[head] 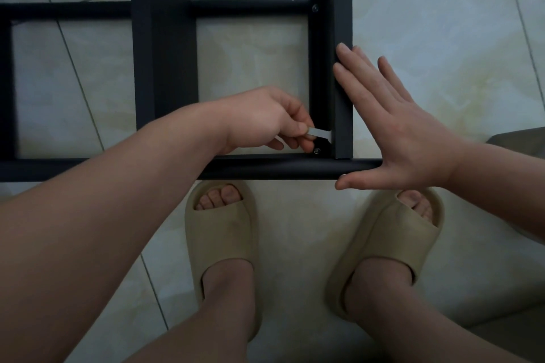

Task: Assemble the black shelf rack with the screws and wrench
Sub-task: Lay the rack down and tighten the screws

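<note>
Left grip [265, 121] pinches the small flat wrench [320, 134]; right grip [395, 127], fingers straight, braces the side panel [343, 23]. Tile floor [442, 23] carries the black shelf rack [165, 53], frame apparently joined. Far corner screw [315, 8] looks seated; near corner screw [317, 151], just below the wrench, probably needs tightening.

Beige foam slides on my feet: left slide [219, 233], right slide [392, 233]. Thick one-piece straps, open toes. Nails on my right hand [398, 127] short.
</note>
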Motion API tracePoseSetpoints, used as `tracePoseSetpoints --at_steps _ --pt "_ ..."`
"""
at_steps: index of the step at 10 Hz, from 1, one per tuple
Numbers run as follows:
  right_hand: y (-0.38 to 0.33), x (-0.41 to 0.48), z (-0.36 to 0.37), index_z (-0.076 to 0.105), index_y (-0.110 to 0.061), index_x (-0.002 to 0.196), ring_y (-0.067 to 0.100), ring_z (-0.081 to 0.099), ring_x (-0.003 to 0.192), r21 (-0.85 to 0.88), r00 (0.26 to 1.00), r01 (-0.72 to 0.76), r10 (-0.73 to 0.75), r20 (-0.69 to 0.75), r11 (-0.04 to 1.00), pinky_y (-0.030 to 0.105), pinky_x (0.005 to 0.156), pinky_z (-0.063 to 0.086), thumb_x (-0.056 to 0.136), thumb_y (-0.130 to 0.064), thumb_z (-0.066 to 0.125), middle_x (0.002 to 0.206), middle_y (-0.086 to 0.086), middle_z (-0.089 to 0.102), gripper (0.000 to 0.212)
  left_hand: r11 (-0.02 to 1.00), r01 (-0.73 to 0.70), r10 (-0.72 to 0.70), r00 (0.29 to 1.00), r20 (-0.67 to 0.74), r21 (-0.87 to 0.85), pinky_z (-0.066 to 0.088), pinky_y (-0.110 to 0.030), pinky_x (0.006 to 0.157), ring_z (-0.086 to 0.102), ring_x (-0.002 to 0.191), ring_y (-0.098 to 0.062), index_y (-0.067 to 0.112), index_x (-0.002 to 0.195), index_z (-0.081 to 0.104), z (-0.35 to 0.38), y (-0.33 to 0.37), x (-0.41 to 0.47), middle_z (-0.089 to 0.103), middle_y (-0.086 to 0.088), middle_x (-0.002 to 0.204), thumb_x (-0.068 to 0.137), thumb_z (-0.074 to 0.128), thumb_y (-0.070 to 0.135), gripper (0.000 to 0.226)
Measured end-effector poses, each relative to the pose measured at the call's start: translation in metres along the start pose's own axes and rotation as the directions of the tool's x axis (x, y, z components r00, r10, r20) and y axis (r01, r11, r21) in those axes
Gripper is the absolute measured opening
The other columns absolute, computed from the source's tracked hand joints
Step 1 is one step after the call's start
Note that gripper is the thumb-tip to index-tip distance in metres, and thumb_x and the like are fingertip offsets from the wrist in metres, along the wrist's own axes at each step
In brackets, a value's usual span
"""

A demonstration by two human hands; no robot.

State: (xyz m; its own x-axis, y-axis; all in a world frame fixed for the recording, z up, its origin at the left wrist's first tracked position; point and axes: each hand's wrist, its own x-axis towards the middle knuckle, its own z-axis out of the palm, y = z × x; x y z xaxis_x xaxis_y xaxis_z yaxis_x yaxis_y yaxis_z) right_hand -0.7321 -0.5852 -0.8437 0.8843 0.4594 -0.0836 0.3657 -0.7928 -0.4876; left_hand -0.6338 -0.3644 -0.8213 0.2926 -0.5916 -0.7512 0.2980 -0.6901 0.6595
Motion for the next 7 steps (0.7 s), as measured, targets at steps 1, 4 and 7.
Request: tracePoseSetpoints --at_steps 1,4,7 --pt "0.0002 -0.0002 0.0001 0.007 0.001 0.160 0.031 -0.003 0.157 -0.001 1.000 0.004 -0.004 -0.002 1.000 0.060 0.125 0.006 0.081 -0.083 0.054 0.169 0.019 -0.001 0.125 1.000 -0.004 0.004 1.000 0.019 0.028 0.050 -0.021 0.074 0.064 0.083 -0.005 0.016 0.091 0.068 0.0008 -0.0016 -0.0013 0.075 0.004 0.087 0.098 0.056 0.007 0.016" --pt "-0.0007 -0.0002 -0.0006 0.008 0.003 0.160 0.031 -0.004 0.157 -0.001 1.000 0.000 0.000 0.004 1.000 0.060 0.125 0.006 0.080 -0.083 0.054 0.169 0.019 -0.001 0.125 0.995 0.002 -0.010 0.997 0.074 0.100 0.046 -0.029 0.076 0.058 0.073 -0.014 0.011 0.093 0.071 0.0077 -0.0043 -0.0036 0.066 -0.004 0.079 0.095 0.062 0.007 0.010" --pt "-0.0017 -0.0007 -0.0013 0.008 0.002 0.160 0.031 -0.004 0.157 -0.001 1.000 -0.006 0.007 0.010 1.000 0.059 0.125 0.005 0.081 -0.084 0.052 0.169 0.019 -0.001 0.125 0.981 0.006 0.011 0.996 -0.088 0.196 0.061 -0.034 0.080 0.072 0.077 -0.016 0.023 0.091 0.076 0.0017 -0.0056 0.0005 0.076 0.001 0.079 0.088 0.072 0.013 0.011"
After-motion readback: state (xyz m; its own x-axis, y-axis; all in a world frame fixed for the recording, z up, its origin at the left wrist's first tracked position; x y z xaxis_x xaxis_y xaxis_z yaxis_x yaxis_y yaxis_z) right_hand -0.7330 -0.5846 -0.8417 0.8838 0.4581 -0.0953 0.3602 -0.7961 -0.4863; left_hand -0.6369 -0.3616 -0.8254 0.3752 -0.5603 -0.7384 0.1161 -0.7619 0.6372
